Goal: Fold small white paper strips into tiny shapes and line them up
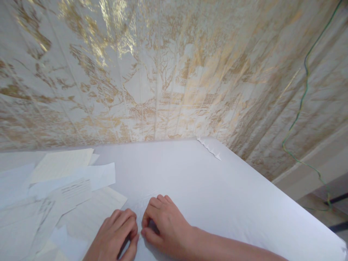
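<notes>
My left hand (115, 232) is at the bottom middle, its fingers curled and the thumb drawn in towards the fingertips. Close beside it on the right, my right hand (165, 226) is closed the same way, thumb against the fingers. The fingertips of both hands nearly meet low over the white tabletop (231, 203). Whatever lies pinched there, if anything, is too small and too pale to make out. Loose sheets of paper (78, 195), some lined or written on, overlap just left of my left hand.
At the table's far edge lies a row of small pointed white paper pieces (209, 148). A cream sheet (63, 165) tops the back of the paper pile. Behind the table hangs a gold-patterned curtain (152, 79). A green cord (301, 98) dangles at the right, beyond the table edge.
</notes>
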### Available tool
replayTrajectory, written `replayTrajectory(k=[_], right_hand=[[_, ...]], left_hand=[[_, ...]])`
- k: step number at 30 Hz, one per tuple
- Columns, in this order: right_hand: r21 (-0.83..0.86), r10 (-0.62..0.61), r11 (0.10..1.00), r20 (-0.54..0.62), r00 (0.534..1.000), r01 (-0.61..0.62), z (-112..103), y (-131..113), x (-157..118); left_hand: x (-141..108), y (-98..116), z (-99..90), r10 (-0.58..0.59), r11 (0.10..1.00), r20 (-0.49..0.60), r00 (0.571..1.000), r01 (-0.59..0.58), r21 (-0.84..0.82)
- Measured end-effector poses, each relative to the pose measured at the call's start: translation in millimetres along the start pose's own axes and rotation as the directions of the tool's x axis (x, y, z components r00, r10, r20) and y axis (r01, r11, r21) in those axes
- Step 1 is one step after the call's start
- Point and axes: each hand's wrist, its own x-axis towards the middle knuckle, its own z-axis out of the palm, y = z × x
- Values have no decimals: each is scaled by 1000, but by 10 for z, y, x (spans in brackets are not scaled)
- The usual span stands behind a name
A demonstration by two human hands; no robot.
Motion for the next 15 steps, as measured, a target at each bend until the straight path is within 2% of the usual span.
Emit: replayTrajectory(k=[4, 9, 13, 15], right_hand=[[40, -8, 999, 1, 1000, 8, -36, 13, -18], [41, -42, 998, -2, 999, 43, -41, 40, -30], [-10, -162, 987, -6, 987, 162, -13, 86, -50], [-67, -244, 968, -4, 970, 243, 10, 121, -70]], left_hand=[[3, -15, -5, 4, 1000, 34, 999, -4, -12], [-4, 14, 2, -34, 999, 21, 999, 35, -33], [5, 40, 10, -38, 999, 37, 999, 39, -20], [13, 43, 10, -75, 997, 50, 996, 75, -5]])
